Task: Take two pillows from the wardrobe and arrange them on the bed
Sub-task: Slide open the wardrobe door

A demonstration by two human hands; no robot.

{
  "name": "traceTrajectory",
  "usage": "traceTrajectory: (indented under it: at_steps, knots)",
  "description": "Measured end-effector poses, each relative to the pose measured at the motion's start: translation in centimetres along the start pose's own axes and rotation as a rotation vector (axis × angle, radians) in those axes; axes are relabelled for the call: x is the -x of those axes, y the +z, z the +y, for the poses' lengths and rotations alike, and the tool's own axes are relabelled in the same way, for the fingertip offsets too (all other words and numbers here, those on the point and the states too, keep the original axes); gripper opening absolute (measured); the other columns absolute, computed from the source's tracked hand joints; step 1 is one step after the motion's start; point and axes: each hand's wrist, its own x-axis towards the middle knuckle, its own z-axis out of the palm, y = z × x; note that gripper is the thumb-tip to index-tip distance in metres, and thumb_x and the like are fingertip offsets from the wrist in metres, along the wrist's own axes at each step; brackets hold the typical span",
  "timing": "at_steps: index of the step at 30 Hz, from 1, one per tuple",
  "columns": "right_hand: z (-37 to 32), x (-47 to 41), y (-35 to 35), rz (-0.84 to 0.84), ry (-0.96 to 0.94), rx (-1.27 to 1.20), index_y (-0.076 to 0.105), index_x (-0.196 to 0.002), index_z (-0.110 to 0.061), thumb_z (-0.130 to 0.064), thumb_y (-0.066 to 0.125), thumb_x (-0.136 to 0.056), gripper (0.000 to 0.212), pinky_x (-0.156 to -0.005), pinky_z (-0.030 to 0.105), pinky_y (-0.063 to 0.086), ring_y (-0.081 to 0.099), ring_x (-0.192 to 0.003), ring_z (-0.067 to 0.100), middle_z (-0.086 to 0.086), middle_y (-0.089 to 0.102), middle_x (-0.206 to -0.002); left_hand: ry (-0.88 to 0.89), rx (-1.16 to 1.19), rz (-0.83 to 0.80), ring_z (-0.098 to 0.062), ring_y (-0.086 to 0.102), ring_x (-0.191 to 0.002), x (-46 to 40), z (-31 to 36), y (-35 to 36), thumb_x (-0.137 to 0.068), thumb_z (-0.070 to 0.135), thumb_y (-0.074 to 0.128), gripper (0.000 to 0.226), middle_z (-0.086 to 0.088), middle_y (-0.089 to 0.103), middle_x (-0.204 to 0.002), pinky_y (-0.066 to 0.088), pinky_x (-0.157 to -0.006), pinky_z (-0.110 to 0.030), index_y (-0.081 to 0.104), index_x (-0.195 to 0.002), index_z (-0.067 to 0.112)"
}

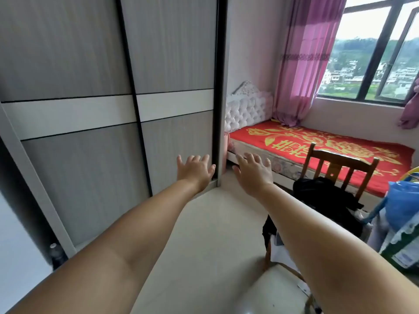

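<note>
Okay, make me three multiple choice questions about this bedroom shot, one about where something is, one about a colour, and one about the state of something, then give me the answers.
1. Where does the brown wooden chair stand?
A. beside the bed
B. inside the wardrobe
C. on the bed

2. What colour is the sheer curtain at the window?
A. green
B. pink-purple
C. white

3. How are the grey sliding wardrobe doors?
A. removed
B. wide open
C. closed

Answers: 1 A, the chair sits against the side of the bed with the red and gold cover. 2 B, the fabric hangs pink-purple beside the glass. 3 C, the panels cover the front, and both the left hand and the right hand are spread, holding nothing.
</note>
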Motion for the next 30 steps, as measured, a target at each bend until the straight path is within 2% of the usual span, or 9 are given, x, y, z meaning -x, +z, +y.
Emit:
traceTrajectory:
  at_steps: [6,10,17,23,30]
  knots:
    - [0.6,1.6,4.1,-0.107,-0.024,0.001,0.036,-0.140,-0.019,-0.037,0.032,-0.100,0.044,-0.099,0.046,0.036,0.040,-0.128,0.030,0.009,0.045,-0.138,0.002,-0.027,-0.079,-0.027,0.038,-0.132,1.3,-0.6,4.0,-0.097,0.045,0.025,0.053,-0.008,0.047,-0.141,0.009,-0.116,-0.055,0.029,-0.144,0.019]
    - [0.4,1.6,7.0,-0.195,-0.026,-0.011,0.032,-0.143,-0.020,-0.040,0.029,-0.101,0.047,-0.099,0.045,0.037,0.039,-0.130,0.030,0.009,0.043,-0.141,0.008,-0.031,-0.130,-0.027,0.038,-0.133,1.1,-1.4,6.6,-0.097,0.044,0.025,0.054,-0.008,0.046,-0.142,0.009,-0.115,-0.055,0.026,-0.145,0.020]
    - [-0.7,-1.5,12.8,-0.294,-0.035,-0.039,0.033,-0.142,-0.020,-0.041,0.028,-0.101,0.046,-0.095,0.043,0.040,0.041,-0.128,0.029,0.008,0.043,-0.142,-0.033,-0.020,-0.217,-0.027,0.042,-0.129,-2.2,-4.7,12.0,-0.096,0.045,0.024,0.052,-0.008,0.052,-0.136,0.005,-0.114,-0.058,0.031,-0.142,0.021]
    - [-1.1,-10.0,17.5,-0.317,-0.023,-0.024,0.032,-0.143,-0.020,-0.042,0.028,-0.101,0.047,-0.093,0.042,0.042,0.042,-0.127,0.030,0.009,0.042,-0.141,-0.036,0.014,-0.234,-0.028,0.045,-0.127,-10.9,-7.9,15.8,-0.096,0.045,0.026,0.051,-0.009,0.054,-0.135,0.008,-0.114,-0.057,0.032,-0.141,0.021]
    - [-1.3,-23.4,20.9,-0.317,0.076,-0.043,0.031,-0.144,-0.019,-0.041,0.026,-0.102,0.048,-0.090,0.044,0.043,0.041,-0.126,0.032,0.011,0.042,-0.141,0.047,-0.013,-0.243,-0.028,0.042,-0.129,-24.9,-11.7,17.1,-0.097,0.043,0.026,0.051,-0.010,0.051,-0.137,0.013,-0.114,-0.054,0.030,-0.143,0.020]
